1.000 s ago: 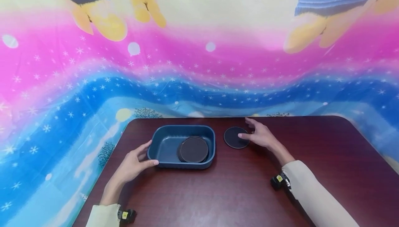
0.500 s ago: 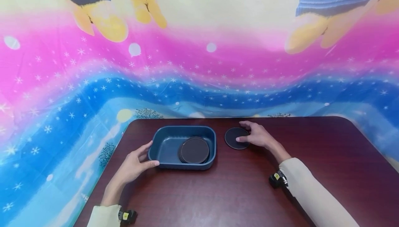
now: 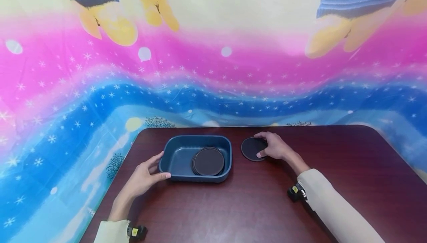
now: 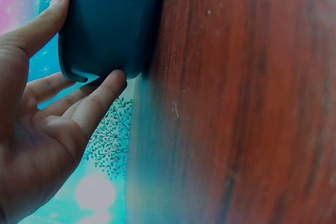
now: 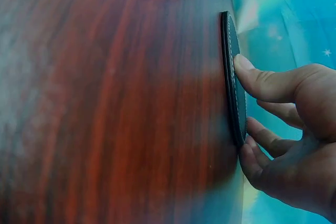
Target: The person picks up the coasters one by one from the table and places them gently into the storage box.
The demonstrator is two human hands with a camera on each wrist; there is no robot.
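A blue rectangular dish (image 3: 197, 178) stands on the table with a stack of round dark coasters (image 3: 208, 160) in its right half. My left hand (image 3: 141, 176) holds the dish's left end, thumb at the near rim and fingers along the end wall; the left wrist view shows the fingertips against the wall (image 4: 105, 30). Right of the dish, a round black coaster (image 3: 251, 149) with pale edge stitching lies at the back of the table. My right hand (image 3: 275, 146) grips its right side, thumb near the front edge and fingers at the far edge.
The dark red-brown wooden table (image 3: 213, 209) has its back edge just behind the dish and coaster. A printed cloth (image 3: 213, 98) with snowflakes hangs behind and around it. Each wrist carries a small black camera (image 3: 136, 232).
My right thumb has slid down and toward the coaster's near edge, and the fingers have drawn in to its far edge. My left hand and the dish look unmoved.
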